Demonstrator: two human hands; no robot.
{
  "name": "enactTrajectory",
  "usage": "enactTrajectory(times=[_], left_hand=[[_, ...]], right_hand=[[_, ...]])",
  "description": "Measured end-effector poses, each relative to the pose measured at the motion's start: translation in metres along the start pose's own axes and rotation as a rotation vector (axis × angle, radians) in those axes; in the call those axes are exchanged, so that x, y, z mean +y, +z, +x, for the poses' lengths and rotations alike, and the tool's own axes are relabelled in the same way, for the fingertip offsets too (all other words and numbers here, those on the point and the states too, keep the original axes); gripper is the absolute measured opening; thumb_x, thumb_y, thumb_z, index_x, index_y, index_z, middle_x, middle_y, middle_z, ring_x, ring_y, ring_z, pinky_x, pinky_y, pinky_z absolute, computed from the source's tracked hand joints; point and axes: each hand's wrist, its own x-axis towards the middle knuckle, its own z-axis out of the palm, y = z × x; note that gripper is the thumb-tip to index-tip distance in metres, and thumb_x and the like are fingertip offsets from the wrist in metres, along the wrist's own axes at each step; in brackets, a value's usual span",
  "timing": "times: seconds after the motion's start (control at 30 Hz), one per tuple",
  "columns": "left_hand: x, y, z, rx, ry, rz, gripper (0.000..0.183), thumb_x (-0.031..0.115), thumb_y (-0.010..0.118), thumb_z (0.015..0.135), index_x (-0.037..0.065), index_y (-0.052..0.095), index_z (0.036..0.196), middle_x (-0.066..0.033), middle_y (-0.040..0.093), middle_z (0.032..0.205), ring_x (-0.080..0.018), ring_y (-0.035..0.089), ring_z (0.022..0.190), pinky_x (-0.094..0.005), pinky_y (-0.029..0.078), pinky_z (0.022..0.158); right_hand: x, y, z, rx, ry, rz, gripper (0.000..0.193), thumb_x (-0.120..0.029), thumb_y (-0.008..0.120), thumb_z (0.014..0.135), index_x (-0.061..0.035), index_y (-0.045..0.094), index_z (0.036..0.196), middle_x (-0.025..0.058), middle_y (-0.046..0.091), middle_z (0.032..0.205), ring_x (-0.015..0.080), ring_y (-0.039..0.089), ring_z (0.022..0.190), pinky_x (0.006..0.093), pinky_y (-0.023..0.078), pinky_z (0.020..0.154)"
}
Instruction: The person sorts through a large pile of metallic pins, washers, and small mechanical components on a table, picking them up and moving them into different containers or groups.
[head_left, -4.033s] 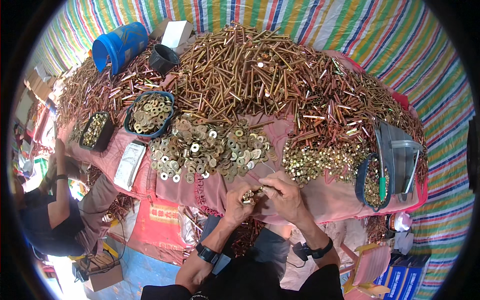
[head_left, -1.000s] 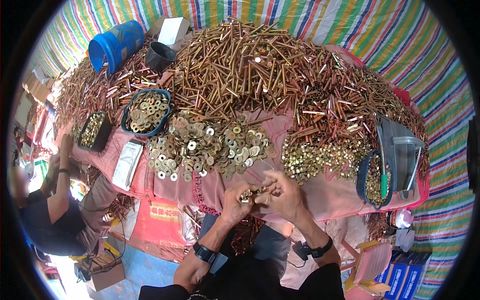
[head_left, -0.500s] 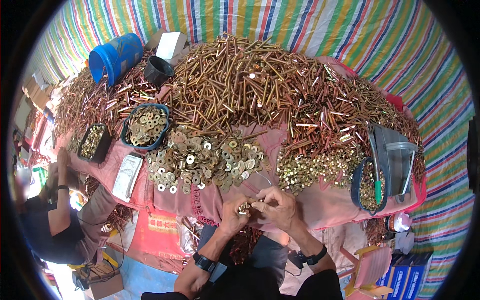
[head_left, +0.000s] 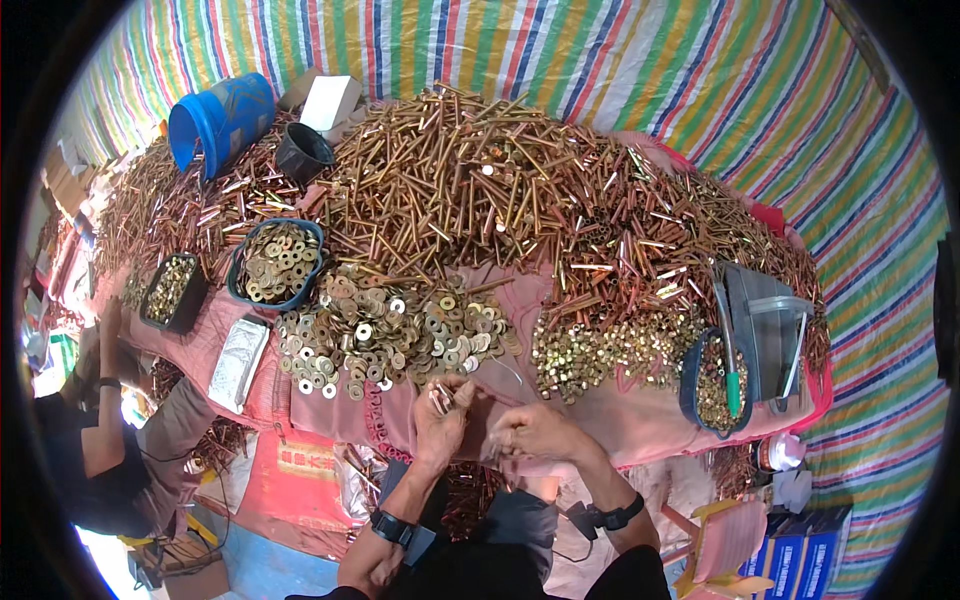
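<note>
My left hand [head_left: 441,425] is closed around a small bunch of metal bolts [head_left: 439,400], their ends showing above the fingers. It is just in front of a heap of flat washers [head_left: 370,330]. Over the table's front edge, my right hand [head_left: 540,436] is apart from the left, its fingers bent and smeared by motion; whether they hold anything I cannot make out. Beyond and to the right of it lies a spread of small gold nuts [head_left: 610,352]. A large pile of coppery metal rods and tubes [head_left: 450,180] fills the back.
Blue tubs of washers [head_left: 233,277] and nuts [head_left: 690,385] and a black tray [head_left: 190,312] stand on the pink cloth [head_left: 405,400]. A grey scoop-like container [head_left: 765,310] is at right, a blue bucket [head_left: 225,125] back left. Another person's arm [head_left: 108,390] is at left.
My hands have drawn apart: the left lifted slightly with its bunch of bolts, the right moved down toward the table's front edge. The whole view shifted a little.
</note>
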Motion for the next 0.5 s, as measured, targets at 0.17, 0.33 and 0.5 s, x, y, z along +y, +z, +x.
enactTrajectory(times=[0.17,0.33,0.5], left_hand=[[0.005,-0.008,-0.005,-0.125,0.237,0.133,0.047,-0.001,0.061,0.101,-0.001,0.053,0.147,-0.0006,0.061,0.100,-0.0091,0.058,0.086,-0.0233,0.049,0.077],[-0.008,-0.012,-0.013,-0.174,0.412,0.240,0.053,-0.006,0.050,0.096,0.001,0.057,0.147,-0.0012,0.061,0.090,-0.0099,0.058,0.075,-0.0224,0.048,0.072],[-0.017,-0.013,-0.012,-0.178,0.450,0.302,0.052,-0.004,0.058,0.096,0.005,0.059,0.147,-0.0024,0.068,0.091,-0.0109,0.063,0.072,-0.0253,0.052,0.068]], right_hand=[[-0.009,-0.025,0.050,0.540,-0.134,-0.282,0.017,-0.012,0.062,0.098,-0.0014,0.076,0.099,0.0144,0.075,0.091,0.0216,0.071,0.082,0.0372,0.057,0.077],[-0.005,-0.073,0.133,0.816,-0.229,-0.607,0.015,-0.011,0.066,0.096,-0.0037,0.073,0.108,0.0199,0.065,0.102,0.0398,0.065,0.096,0.0527,0.052,0.085],[-0.001,-0.093,0.174,0.699,-0.111,-0.962,0.024,-0.013,0.074,0.093,-0.0061,0.070,0.116,0.0183,0.056,0.120,0.0415,0.058,0.112,0.0549,0.051,0.089]])
